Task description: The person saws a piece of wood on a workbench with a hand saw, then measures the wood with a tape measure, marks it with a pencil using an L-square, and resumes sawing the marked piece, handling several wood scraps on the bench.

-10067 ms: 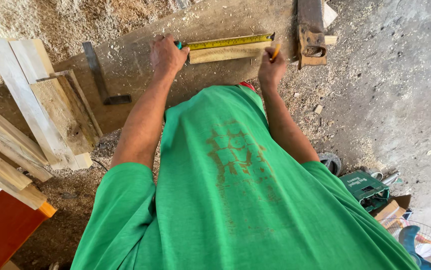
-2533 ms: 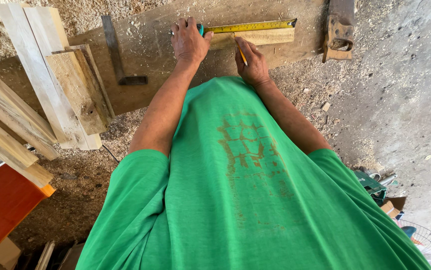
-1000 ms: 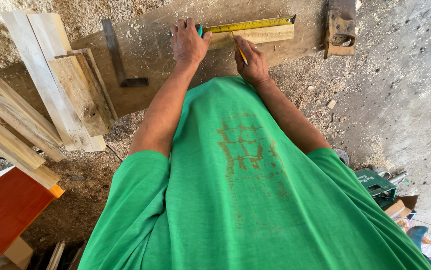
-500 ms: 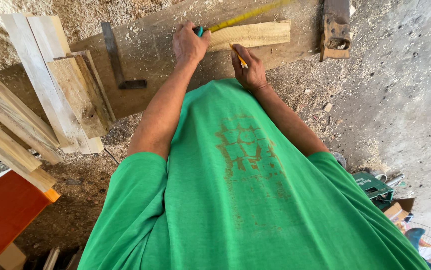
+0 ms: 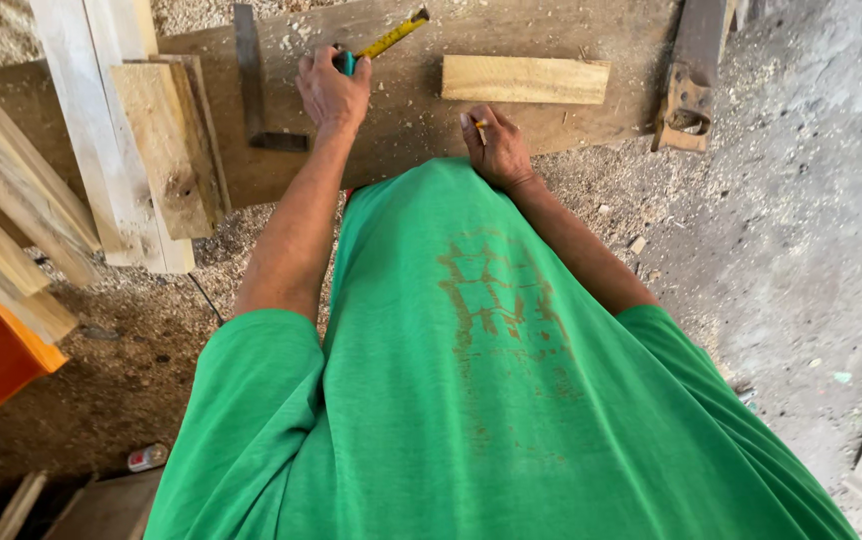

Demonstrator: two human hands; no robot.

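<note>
Gripping yellow tape measure (image 5: 383,42), rough plank (image 5: 525,80)

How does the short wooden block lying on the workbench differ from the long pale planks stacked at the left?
The wooden block is short; the pale planks are far longer, running out of view. The block lies alone, crosswise on the workbench; the planks lie overlapped and slanted. The block looks yellower, the planks paler and greyer. Both are sawn, unpainted timber.

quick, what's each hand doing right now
Left hand: closed around a tape measure, its yellow blade sticking out.
Right hand: closed on a pencil.
</note>
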